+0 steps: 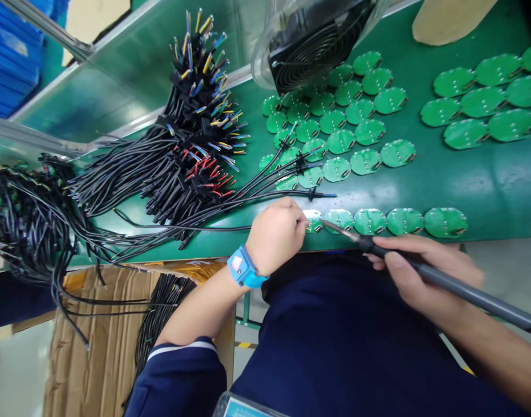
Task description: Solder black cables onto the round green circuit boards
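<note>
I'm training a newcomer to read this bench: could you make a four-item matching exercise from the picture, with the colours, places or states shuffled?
Things:
1. soldering iron
2. wrist strap
3. fan
4. cardboard box

Descriptions:
A. brown, below the edge of the green table
B. bright blue
C. held in the right hand
D. black, near the top of the picture

Right pairs: 1-C, 2-B, 3-D, 4-A
</note>
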{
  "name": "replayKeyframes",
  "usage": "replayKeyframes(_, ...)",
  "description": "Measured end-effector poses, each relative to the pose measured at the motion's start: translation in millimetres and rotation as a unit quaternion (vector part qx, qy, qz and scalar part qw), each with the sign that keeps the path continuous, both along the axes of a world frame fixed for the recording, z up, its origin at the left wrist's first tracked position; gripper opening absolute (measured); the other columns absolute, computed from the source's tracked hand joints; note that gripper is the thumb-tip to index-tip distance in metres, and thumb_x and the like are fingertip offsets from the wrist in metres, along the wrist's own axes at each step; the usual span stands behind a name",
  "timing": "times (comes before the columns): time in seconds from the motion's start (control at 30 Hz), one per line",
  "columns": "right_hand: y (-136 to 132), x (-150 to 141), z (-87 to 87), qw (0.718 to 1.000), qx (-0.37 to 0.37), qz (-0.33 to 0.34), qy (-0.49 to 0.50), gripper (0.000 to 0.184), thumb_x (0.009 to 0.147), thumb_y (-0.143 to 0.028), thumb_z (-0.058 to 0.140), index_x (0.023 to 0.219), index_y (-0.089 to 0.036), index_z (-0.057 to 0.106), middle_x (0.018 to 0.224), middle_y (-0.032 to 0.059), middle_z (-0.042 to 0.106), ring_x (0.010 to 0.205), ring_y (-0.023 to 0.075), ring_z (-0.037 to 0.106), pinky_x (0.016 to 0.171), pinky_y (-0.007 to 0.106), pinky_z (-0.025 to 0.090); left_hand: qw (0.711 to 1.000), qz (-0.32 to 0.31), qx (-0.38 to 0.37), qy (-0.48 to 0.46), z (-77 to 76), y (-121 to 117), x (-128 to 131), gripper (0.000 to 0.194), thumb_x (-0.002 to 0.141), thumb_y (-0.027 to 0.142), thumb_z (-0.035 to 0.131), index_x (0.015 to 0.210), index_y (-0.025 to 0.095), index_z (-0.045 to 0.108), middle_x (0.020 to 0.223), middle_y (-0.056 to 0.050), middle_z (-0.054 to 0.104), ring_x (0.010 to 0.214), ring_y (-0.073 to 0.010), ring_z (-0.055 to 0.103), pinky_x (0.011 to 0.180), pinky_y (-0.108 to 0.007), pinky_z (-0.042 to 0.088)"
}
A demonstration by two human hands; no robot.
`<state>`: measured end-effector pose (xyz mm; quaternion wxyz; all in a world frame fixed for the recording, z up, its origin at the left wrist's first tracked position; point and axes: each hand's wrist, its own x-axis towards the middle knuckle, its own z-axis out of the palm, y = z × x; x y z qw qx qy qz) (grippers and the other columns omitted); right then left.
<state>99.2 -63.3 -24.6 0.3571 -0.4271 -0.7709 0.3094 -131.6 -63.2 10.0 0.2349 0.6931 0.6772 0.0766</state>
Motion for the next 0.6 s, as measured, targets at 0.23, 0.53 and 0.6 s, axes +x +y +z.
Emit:
replayKeyframes(0.23,4.9,35.5,-14.8,0.998,0.033,-0.046,0.035,0.022,0.078,-0.021,0.056,0.099,-0.021,0.063,0.073,0.0040,0.068,0.072,0.0164,0.065,0.069,0.030,0.053,1.000,-0.010,0.017,-0.013,-2.4,-8.0,1.8,0.011,0.080,0.017,0.059,0.073,0.016,0.067,0.086,-0.004,0.061,0.079,-0.0156,0.059,0.076,-0.029,0.050)
replayKeyframes(0.53,34.9,30.3,-25.1,0.991,0.022,-0.062,0.121,0.025,0.077,-0.017,0.058,0.101,-0.020,0.063,0.074,0.0043,0.067,0.067,0.0151,0.064,0.066,0.029,0.051,0.963,-0.086,0.231,0.106,-10.0,24.0,2.7,0.020,0.083,0.034,0.059,0.096,0.021,0.067,0.090,-0.006,0.061,0.088,-0.0228,0.051,0.078,-0.038,0.043)
replayKeyframes(0.6,33.5,29.5,-22.8,0.988,0.022,-0.058,0.143,0.026,0.077,-0.016,0.058,0.102,-0.020,0.063,0.075,0.0042,0.067,0.067,0.0151,0.064,0.066,0.029,0.052,0.957,-0.146,0.227,0.109,-14.8,42.7,0.7,0.016,0.081,0.033,0.061,0.090,0.021,0.069,0.095,-0.007,0.060,0.091,-0.0239,0.049,0.078,-0.039,0.043)
